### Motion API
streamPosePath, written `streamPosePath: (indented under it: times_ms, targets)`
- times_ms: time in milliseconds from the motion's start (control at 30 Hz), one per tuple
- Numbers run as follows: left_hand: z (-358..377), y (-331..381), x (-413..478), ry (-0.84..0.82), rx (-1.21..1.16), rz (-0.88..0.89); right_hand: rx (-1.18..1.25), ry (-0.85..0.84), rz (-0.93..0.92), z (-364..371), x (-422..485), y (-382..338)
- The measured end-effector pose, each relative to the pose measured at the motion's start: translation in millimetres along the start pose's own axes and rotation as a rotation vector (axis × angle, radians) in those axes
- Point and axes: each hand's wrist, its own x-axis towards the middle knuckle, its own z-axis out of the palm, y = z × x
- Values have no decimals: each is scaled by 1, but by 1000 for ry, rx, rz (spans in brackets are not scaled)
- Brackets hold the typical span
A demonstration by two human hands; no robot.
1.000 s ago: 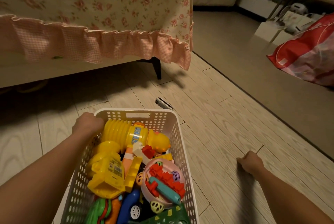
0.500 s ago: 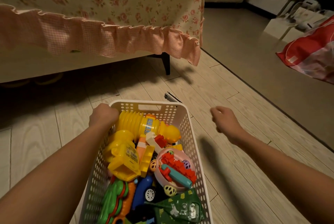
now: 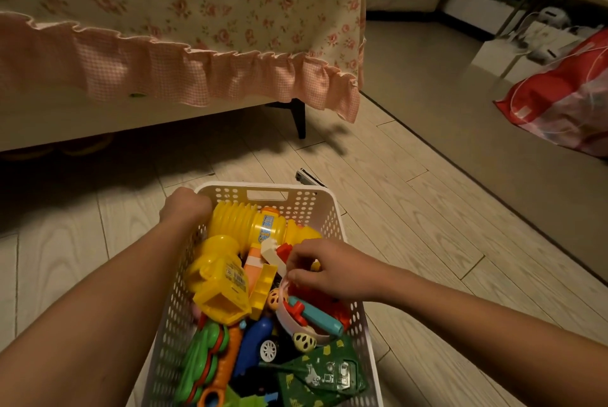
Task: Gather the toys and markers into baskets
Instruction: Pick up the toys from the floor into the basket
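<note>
Looking down at a white perforated basket (image 3: 316, 206) that stands on a pale wood-plank floor (image 3: 411, 225), heaped with plastic toys. The left hand (image 3: 186, 209) grips the basket's far left corner, fingers curled over the rim. The right hand (image 3: 324, 270) reaches in across the basket's right wall and hovers over the middle of the heap. Its fingers (image 3: 301, 250) curl down among a red block (image 3: 283, 247), a white piece (image 3: 269, 247) and the rim of a pink bowl (image 3: 284, 316); whether they pinch anything cannot be told.

Inside the basket, a yellow ribbed toy hammer (image 3: 246, 222) lies along the far end and a chunky yellow toy (image 3: 220, 288) sits on the left side. A teal and red piece (image 3: 317, 314) rests in the pink bowl. A blue toy car (image 3: 255, 341), a green toy (image 3: 200, 357) and a green camouflage toy (image 3: 324, 370) fill the near end.

Just beyond the basket's far right corner a small dark object (image 3: 307, 178) lies on the floor, too small to identify. Farther beyond the basket stands a table draped in a floral cloth (image 3: 197, 12) with a pink ruffle. Well to the basket's right lies a red plastic bag (image 3: 556, 104).
</note>
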Motion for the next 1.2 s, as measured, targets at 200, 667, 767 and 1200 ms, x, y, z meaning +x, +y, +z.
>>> streamPosePath:
  times_ms: [200, 667, 767, 1200]
  targets:
    - [-1, -1, 9, -12, -9, -26, 172, 197, 42, -16, 5, 2]
    - [-19, -15, 34, 100, -16, -62, -22, 589, 532, -25, 153, 155]
    - [-17, -16, 34, 135, -8, -57, -123, 529, 525, -16, 169, 163]
    - [-15, -18, 39, 155, -7, -80, 6, 612, 568, -6, 180, 167]
